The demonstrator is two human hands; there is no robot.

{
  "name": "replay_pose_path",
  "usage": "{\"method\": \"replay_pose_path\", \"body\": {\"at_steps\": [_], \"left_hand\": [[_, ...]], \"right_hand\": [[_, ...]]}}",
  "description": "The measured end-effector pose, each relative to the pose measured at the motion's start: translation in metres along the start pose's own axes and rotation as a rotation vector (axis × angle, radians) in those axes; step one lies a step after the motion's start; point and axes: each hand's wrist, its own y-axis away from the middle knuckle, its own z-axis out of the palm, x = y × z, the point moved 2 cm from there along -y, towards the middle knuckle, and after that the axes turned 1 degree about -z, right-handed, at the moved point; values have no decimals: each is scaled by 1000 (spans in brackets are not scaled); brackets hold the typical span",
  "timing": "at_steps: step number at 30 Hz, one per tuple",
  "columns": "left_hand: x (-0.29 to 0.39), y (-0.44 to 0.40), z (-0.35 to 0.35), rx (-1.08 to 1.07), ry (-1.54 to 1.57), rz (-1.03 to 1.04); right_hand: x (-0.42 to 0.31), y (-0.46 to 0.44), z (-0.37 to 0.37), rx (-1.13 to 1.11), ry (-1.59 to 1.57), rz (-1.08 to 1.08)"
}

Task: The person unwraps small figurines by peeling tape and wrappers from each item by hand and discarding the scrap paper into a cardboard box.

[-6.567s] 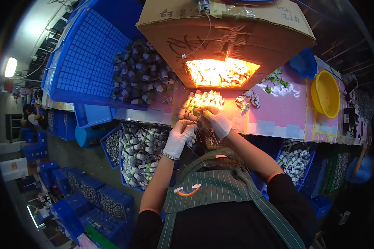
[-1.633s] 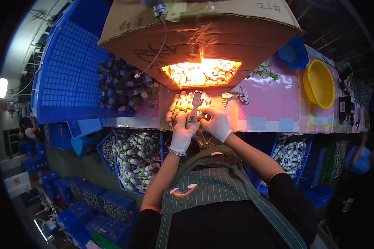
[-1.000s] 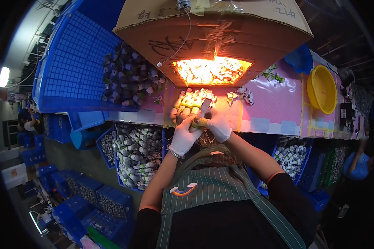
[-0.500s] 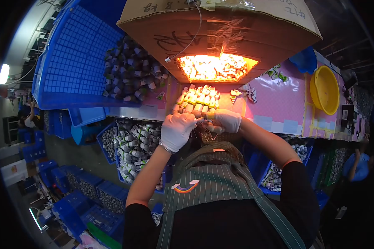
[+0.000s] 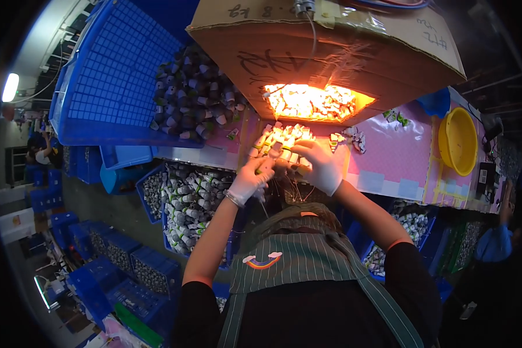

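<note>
My left hand [image 5: 248, 181], in a white glove, is closed with its fingertips pinched together at the near edge of a cluster of small white-and-grey pieces with green bands [image 5: 285, 138]. What the pinch holds is too small and partly hidden to name. A thin pale strand or rod hangs below this hand. My right hand [image 5: 322, 165], also gloved, reaches over the right side of the cluster with its fingers apart and bent, touching or just above the pieces. Thin wires or threads dangle between my hands.
A cardboard box [image 5: 330, 58] with a brightly lit opening stands before me. To its left, a blue crate [image 5: 107, 81] holds several dark-and-white pieces. A yellow basin [image 5: 458, 141] is at the right of the pink table [image 5: 388, 151]. Filled bins [image 5: 194, 203] flank me below.
My right hand has lifted and opened from the front edge to over the cluster. My left hand has shifted slightly down relative to the table. The camera view has also moved slightly.
</note>
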Motion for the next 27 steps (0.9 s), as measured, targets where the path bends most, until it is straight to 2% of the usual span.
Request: {"method": "replay_pose_path", "body": {"at_steps": [1,3,4,5,7,9,11,13,14,15,16,18,19,21,25,27], "left_hand": [[-3,-11,-8,134,-118,93],[4,-29,-16,239,-111,76],[-8,-47,-18,249,-107,81],[-30,-72,-20,290,-51,197],[-49,-102,-18,396,-39,390],[-56,-116,-9,456,-32,407],[-59,-127,-13,482,-63,429],[-56,-126,-33,661,-479,469],[-51,-126,-47,713,-495,466],[-44,-127,-64,847,-647,456],[-21,-119,-78,978,-801,444],[16,-115,-105,1046,-641,182],[22,-122,-113,1044,-641,188],[27,-137,-126,1073,-868,-49],[12,-158,-142,1002,-767,-93],[33,-137,-138,936,-722,-52]], "right_hand": [[4,4,0,-5,-3,-8],[20,13,-2,-48,5,250],[27,17,0,-12,-19,242],[31,20,2,-18,-21,230],[37,29,5,-75,25,348],[35,33,8,-39,37,302],[38,41,9,-67,70,440],[43,50,9,-59,63,468],[47,55,8,-63,2,558],[52,60,9,-66,-60,649],[48,57,7,-13,-88,578],[44,57,4,-40,-73,614],[43,58,4,-66,-60,649],[60,74,19,-48,-98,661],[31,52,15,-41,-126,624],[24,44,11,-42,-93,581]]}}
